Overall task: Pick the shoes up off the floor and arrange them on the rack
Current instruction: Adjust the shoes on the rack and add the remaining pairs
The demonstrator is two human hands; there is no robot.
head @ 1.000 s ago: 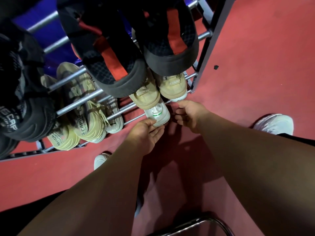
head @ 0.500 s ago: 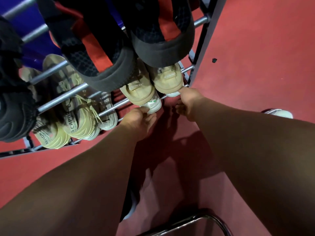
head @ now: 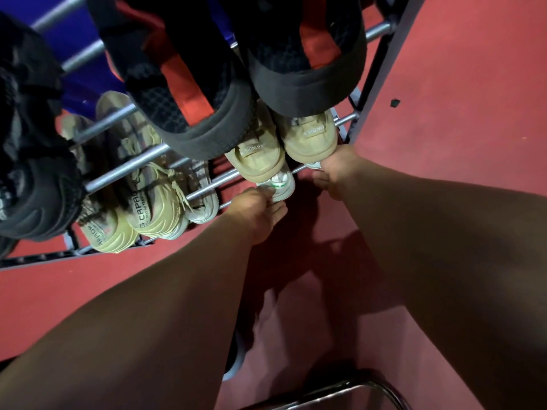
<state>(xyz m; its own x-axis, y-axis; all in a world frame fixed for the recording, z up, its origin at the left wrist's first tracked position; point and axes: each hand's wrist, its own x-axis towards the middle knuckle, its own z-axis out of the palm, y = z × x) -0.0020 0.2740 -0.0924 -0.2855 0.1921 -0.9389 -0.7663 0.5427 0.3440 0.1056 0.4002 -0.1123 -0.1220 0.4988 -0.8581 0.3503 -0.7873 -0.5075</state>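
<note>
L hand [head: 257, 214] pinches white shoe [head: 282, 186] heel; R hand [head: 337, 170] touching 2nd white shoe [head: 313, 165], grip unclear.

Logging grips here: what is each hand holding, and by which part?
Left hand holds the green-tabbed white shoe by its heel; right hand meets the second white shoe, grip hidden.

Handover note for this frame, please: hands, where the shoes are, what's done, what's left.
Left hand holds the heel of the white shoe, which is partly on the bottom tier of the rack.
Right hand is at the second white shoe; grip hidden.
Done: tan shoes, beige sneakers and black-and-red shoes sit on the rack.
Left: seat both white shoes fully; any shoes elsewhere on the floor are out of view.
</note>
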